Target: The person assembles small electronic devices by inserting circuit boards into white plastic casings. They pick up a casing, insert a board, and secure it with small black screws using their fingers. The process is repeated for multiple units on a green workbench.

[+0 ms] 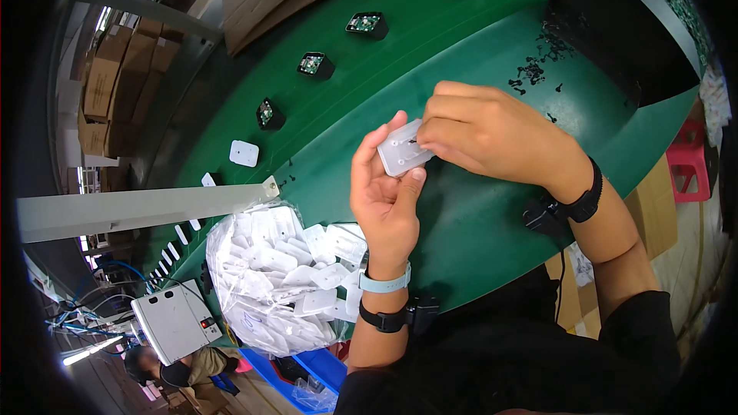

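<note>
In my left hand [387, 204] I hold a white plastic cover [401, 154], rounded at the corners, tilted with its inner side facing up. The thumb and fingers grip it by its edges. My right hand [486, 132] is closed in a pinch over the cover's far right end. A small dark bit shows on the cover beside those fingertips; what they pinch is mostly hidden. Small black pieces with thin stems [530, 71] lie scattered on the green table beyond my right hand. A clear plastic bag [231, 292] full of similar white covers sits left of my left wrist.
Black open housings with circuit boards [367, 24] stand in a row along the green belt [223, 119], with white covers [244, 153] farther along. A grey metal bar [146, 209] juts in from the left. At the right are a black panel [615, 31] and a pink stool [688, 161].
</note>
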`<action>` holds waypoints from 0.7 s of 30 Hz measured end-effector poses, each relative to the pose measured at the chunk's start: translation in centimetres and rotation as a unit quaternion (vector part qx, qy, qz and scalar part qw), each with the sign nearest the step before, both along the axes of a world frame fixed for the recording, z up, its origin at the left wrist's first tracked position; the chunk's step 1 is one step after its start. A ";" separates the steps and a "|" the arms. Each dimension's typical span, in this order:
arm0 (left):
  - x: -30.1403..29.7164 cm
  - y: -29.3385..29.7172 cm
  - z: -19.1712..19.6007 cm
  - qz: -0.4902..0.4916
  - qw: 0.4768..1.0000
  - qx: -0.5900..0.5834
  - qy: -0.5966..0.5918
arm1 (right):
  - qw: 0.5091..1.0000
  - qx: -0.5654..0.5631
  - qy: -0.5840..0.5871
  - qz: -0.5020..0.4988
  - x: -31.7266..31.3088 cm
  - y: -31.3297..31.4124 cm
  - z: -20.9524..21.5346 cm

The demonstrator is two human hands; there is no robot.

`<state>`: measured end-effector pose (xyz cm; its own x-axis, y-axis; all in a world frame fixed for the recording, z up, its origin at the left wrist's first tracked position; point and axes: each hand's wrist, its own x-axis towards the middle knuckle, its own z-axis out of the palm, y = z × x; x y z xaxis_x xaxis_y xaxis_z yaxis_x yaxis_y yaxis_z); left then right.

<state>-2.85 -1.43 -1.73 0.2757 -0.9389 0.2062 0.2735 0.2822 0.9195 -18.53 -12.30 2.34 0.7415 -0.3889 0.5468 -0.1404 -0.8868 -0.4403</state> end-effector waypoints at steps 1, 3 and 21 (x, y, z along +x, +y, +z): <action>0.0 0.1 -0.1 -0.002 1.000 0.003 0.015 | 1.000 0.002 0.000 0.005 0.0 0.0 0.0; 0.0 -0.1 0.0 0.003 0.999 0.024 0.024 | 1.000 -0.002 0.008 0.005 -0.1 -0.2 -0.3; 1.5 -0.2 0.0 0.060 0.984 0.089 0.139 | 0.880 0.474 -0.027 0.024 3.1 -0.3 -0.2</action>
